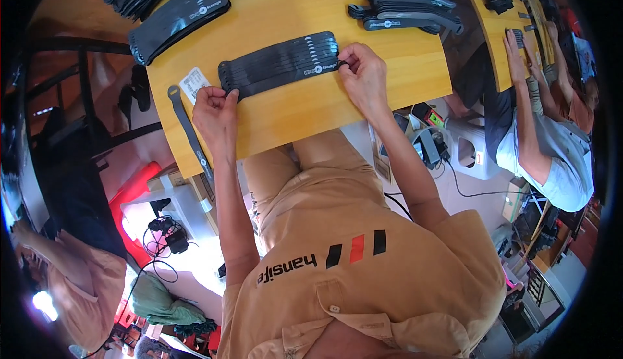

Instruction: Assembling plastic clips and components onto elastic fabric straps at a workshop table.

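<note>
Strap bundle (279,65) lies approx. L-R, R end farther off.

We see white lettering with a round mark near the right end of the middle strap bundle (279,65), and similar print on the far left bundle (180,20) and the far right straps (409,23). The lone left strap (187,125) carries a pale mark. Print on the white label (195,85) is too fine for us; dark lettering crosses the tan shirt (396,268) upside down.
</note>
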The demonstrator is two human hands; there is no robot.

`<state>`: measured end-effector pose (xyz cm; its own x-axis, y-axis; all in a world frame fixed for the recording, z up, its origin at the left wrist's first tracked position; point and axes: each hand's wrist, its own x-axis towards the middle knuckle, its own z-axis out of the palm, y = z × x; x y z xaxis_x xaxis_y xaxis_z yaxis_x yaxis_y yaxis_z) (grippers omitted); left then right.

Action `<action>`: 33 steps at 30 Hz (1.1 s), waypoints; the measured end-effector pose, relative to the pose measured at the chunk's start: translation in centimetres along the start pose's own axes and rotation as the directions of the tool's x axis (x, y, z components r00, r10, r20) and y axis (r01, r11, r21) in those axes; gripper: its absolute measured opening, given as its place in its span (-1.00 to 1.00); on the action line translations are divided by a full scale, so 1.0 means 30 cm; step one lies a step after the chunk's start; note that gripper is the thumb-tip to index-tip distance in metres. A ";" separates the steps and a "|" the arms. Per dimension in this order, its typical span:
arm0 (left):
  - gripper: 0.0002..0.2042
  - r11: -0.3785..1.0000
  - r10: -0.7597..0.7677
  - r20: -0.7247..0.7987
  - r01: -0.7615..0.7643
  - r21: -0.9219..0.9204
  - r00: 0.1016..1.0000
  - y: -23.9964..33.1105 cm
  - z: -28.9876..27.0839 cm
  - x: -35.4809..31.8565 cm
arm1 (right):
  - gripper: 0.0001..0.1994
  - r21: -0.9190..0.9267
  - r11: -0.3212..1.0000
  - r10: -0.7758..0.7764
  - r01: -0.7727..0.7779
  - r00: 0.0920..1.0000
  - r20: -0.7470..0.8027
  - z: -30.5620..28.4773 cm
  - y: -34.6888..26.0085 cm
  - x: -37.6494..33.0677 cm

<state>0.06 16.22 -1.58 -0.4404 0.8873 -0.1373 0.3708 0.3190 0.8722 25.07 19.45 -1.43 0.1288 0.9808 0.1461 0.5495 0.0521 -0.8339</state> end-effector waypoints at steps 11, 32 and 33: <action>-0.84 0.992 0.120 -0.049 -0.122 -0.032 0.992 0.015 -0.042 -0.019 | -0.86 0.007 0.999 0.052 -0.053 0.994 0.099 -0.065 0.011 0.038; -0.21 0.548 0.512 0.137 -0.446 0.707 0.848 0.032 0.036 -0.034 | -0.43 -0.528 0.697 -0.359 0.485 0.874 0.329 0.153 -0.025 0.045; -0.24 0.394 0.539 0.069 -0.324 0.860 0.839 0.074 -0.050 0.009 | -0.43 -0.526 0.697 -0.360 0.488 0.872 0.331 0.147 -0.028 0.049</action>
<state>-0.46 16.68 1.03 -0.1130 0.9398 0.3224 0.9921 0.1246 -0.0153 21.14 21.69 -2.86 -0.3589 0.8988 0.2515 0.8801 0.4157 -0.2294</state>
